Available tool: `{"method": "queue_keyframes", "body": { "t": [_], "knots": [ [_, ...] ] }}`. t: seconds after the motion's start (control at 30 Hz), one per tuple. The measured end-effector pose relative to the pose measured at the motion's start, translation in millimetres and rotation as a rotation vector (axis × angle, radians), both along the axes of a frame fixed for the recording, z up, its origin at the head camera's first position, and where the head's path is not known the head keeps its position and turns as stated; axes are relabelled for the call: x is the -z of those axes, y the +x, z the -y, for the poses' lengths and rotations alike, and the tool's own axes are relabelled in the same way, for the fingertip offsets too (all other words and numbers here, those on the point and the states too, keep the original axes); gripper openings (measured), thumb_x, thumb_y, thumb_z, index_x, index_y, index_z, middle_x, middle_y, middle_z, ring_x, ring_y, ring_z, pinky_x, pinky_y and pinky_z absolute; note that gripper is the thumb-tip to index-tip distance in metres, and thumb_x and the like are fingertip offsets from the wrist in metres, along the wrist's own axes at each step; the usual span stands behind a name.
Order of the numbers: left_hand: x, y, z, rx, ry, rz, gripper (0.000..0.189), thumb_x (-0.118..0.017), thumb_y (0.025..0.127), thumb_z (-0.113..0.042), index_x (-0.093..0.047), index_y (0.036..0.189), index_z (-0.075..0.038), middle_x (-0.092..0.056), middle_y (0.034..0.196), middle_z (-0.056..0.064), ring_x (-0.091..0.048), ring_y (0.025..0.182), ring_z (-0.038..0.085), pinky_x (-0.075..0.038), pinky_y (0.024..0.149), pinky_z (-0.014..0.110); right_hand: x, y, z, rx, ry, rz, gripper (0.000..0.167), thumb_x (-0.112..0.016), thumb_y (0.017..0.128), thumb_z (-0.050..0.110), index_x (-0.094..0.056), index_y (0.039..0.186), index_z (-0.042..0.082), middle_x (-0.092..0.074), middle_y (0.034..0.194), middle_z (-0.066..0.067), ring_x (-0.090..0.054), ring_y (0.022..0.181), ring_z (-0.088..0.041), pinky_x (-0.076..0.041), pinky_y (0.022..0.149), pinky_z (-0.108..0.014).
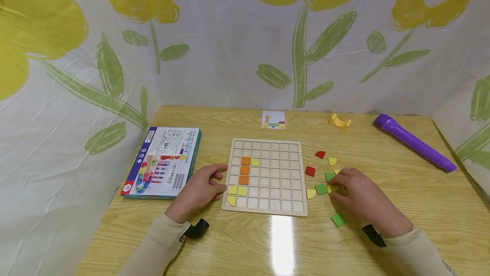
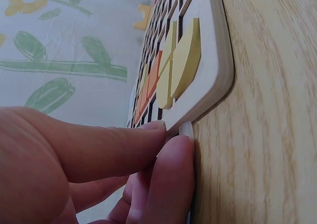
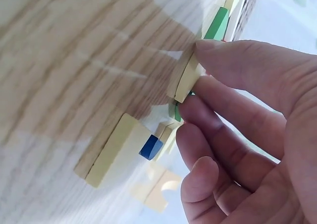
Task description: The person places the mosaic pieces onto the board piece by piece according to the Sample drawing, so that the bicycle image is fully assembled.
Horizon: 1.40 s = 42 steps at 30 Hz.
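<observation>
A square wooden grid board point(image 1: 269, 177) lies flat. Orange squares point(image 1: 244, 180) and several yellow quarter-circle pieces point(image 1: 231, 200) sit in cells on its left side. My left hand point(image 1: 200, 191) is at the board's left edge, its thumb and index fingertips touching the rim; the other fingers curl loosely. Right of the board, my right hand point(image 1: 356, 193) pinches a yellow quarter-circle piece point(image 3: 188, 80) between thumb and fingers, low over the table. Around it lie green squares point(image 1: 338, 219), a red square point(image 1: 310, 171), a red quarter circle point(image 1: 320, 154) and more yellow pieces point(image 1: 332, 161).
A pattern card point(image 1: 273, 119) lies behind the board. A boxed toy set point(image 1: 164, 161) is on the left. At the back right are a yellow arch block point(image 1: 340, 122) and a purple stick point(image 1: 415, 143). A blue piece point(image 3: 150, 147) shows near the right fingers.
</observation>
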<state>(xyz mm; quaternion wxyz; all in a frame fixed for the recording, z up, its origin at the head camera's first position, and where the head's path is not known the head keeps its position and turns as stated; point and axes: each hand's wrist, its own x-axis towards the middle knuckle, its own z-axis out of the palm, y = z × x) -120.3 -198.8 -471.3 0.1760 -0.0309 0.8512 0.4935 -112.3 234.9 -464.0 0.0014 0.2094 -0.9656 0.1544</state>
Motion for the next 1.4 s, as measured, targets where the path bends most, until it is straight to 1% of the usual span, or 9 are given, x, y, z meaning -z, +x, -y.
{"method": "queue_keyframes", "body": {
  "t": [0.2,0.33,0.47,0.6,0.7,0.9,1.07,1.23,1.4],
  "knots": [
    [0.0,-0.1,-0.8,-0.001,0.007,0.0,0.057,-0.074,0.1,-0.002,-0.06,0.154,-0.013,-0.061,0.124,0.013,-0.06,0.085,0.021,-0.063,0.068,0.03,0.3,-1.6,-1,-0.01,-0.008,0.01,0.017,-0.089,0.088,0.014,-0.082,0.103,0.013,-0.072,0.101,0.003,-0.062,0.094,-0.014,-0.061,0.083,-0.041],
    [0.9,-0.3,-0.9,-0.006,-0.003,0.001,0.057,-0.075,0.099,-0.003,-0.06,0.153,-0.014,-0.061,0.124,0.012,-0.061,0.092,0.021,-0.064,0.071,0.03,1.0,-2.3,-1,-0.014,-0.001,0.002,0.017,-0.089,0.087,0.015,-0.082,0.102,0.013,-0.071,0.099,0.004,-0.062,0.092,-0.013,-0.061,0.082,-0.04],
    [2.2,0.1,-1.0,-0.013,-0.022,0.004,0.057,-0.076,0.099,-0.004,-0.061,0.153,-0.015,-0.061,0.124,0.01,-0.06,0.097,0.021,-0.065,0.072,0.03,0.4,-2.8,-1,-0.012,0.012,-0.009,0.017,-0.09,0.087,0.016,-0.082,0.102,0.013,-0.072,0.099,0.003,-0.063,0.092,-0.015,-0.062,0.083,-0.042],
    [2.9,0.7,-1.0,-0.012,-0.027,0.002,0.057,-0.076,0.099,-0.004,-0.061,0.153,-0.015,-0.061,0.124,0.01,-0.061,0.095,0.021,-0.064,0.071,0.03,-2.0,-2.5,3,-0.014,0.019,-0.029,0.016,-0.09,0.087,0.018,-0.082,0.1,0.013,-0.074,0.1,0.003,-0.066,0.095,-0.017,-0.063,0.085,-0.043],
    [2.6,1.3,-0.9,-0.013,-0.032,-0.003,0.057,-0.076,0.099,-0.004,-0.061,0.153,-0.015,-0.061,0.124,0.01,-0.061,0.095,0.021,-0.064,0.071,0.03,-4.9,-4.0,11,-0.027,0.016,-0.048,0.015,-0.09,0.088,0.019,-0.081,0.099,0.014,-0.075,0.101,0.001,-0.068,0.097,-0.02,-0.064,0.087,-0.044],
    [2.2,1.2,-1.2,-0.012,-0.029,-0.015,0.058,-0.076,0.098,-0.003,-0.061,0.153,-0.014,-0.062,0.125,0.011,-0.062,0.097,0.021,-0.065,0.073,0.03,-12.0,-9.7,47,-0.062,-0.018,-0.045,0.016,-0.089,0.089,0.018,-0.081,0.102,0.013,-0.075,0.104,0.001,-0.068,0.1,-0.019,-0.064,0.088,-0.041],
    [3.5,1.0,-0.5,-0.004,-0.024,-0.017,0.058,-0.076,0.098,-0.003,-0.061,0.153,-0.014,-0.062,0.124,0.011,-0.062,0.096,0.021,-0.065,0.071,0.029,-17.0,-12.5,88,-0.13,-0.034,-0.033,0.015,-0.089,0.089,0.018,-0.081,0.101,0.013,-0.075,0.103,0.001,-0.068,0.1,-0.018,-0.063,0.087,-0.039],
    [4.2,0.6,-0.4,0.001,-0.019,-0.024,0.057,-0.075,0.099,-0.003,-0.061,0.153,-0.013,-0.061,0.123,0.012,-0.062,0.093,0.02,-0.064,0.069,0.028,-16.9,-11.5,127,-0.168,-0.048,-0.018,0.018,-0.09,0.088,0.022,-0.082,0.102,0.013,-0.075,0.102,0.002,-0.066,0.1,-0.017,-0.063,0.086,-0.035],
    [2.0,0.5,-0.4,0.006,-0.021,-0.027,0.057,-0.075,0.099,-0.002,-0.061,0.153,-0.012,-0.062,0.122,0.012,-0.062,0.087,0.019,-0.063,0.067,0.03,-13.5,-8.9,158,-0.231,-0.076,-0.021,0.019,-0.091,0.087,0.026,-0.082,0.1,0.015,-0.075,0.098,0.006,-0.064,0.096,-0.014,-0.062,0.083,-0.032]
  ]
}}
